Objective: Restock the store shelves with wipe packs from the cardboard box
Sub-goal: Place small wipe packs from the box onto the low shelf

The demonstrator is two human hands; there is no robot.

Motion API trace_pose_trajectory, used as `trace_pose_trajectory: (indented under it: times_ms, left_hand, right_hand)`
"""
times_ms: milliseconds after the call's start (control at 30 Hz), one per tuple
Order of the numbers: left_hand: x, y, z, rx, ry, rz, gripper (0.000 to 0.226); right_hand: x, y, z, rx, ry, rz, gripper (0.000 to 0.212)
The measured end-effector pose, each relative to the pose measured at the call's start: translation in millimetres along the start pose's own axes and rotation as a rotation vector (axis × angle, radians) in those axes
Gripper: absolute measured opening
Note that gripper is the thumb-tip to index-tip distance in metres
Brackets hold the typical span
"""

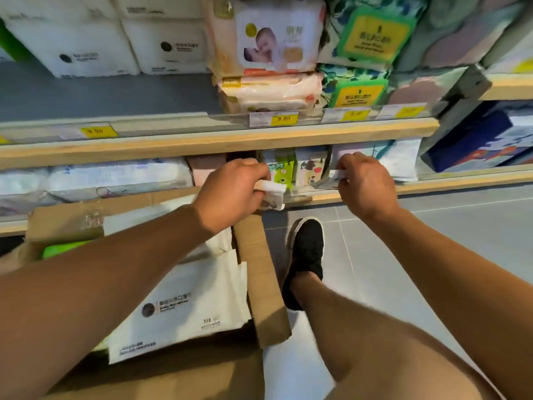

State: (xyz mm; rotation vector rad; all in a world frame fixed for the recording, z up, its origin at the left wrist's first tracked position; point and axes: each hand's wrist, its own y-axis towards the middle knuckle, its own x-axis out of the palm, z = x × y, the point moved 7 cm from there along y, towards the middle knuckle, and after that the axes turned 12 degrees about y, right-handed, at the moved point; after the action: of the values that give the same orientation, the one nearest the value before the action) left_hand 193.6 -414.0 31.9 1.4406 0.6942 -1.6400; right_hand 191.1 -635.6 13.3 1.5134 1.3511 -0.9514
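Observation:
The open cardboard box (261,272) stands on the floor at the left, under my left forearm. Inside lies a large white wipe pack (190,307) and a green pack (62,249). My left hand (230,192) grips a small white pack (272,194) at the front edge of the lower shelf (432,187). My right hand (366,186) pinches another small white pack (340,174) at the same edge, a little to the right. Small green and pale wipe packs (282,167) stand on that shelf between my hands.
The upper shelf (216,140) carries white packs (86,39), baby-wipe packs (274,39) and green-yellow packs (372,33), with yellow price tags (284,119) on its rail. A blue carton (484,137) sits at the right. My black shoe (305,255) is on the grey tiled floor.

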Motion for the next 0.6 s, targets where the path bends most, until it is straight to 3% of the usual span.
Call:
trace_pose_trajectory:
  times_ms: [367,600]
  left_hand:
    - [72.3,44.9,-5.3,0.030,-0.007,-0.117,0.017]
    - [88.9,48.0,-12.7,0.043,-0.060,-0.091,0.014]
  right_hand:
    - [86.3,58.6,34.4,-0.024,-0.003,-0.102,0.024]
    - [126.7,74.4,32.3,-0.116,-0.089,-0.110,0.033]
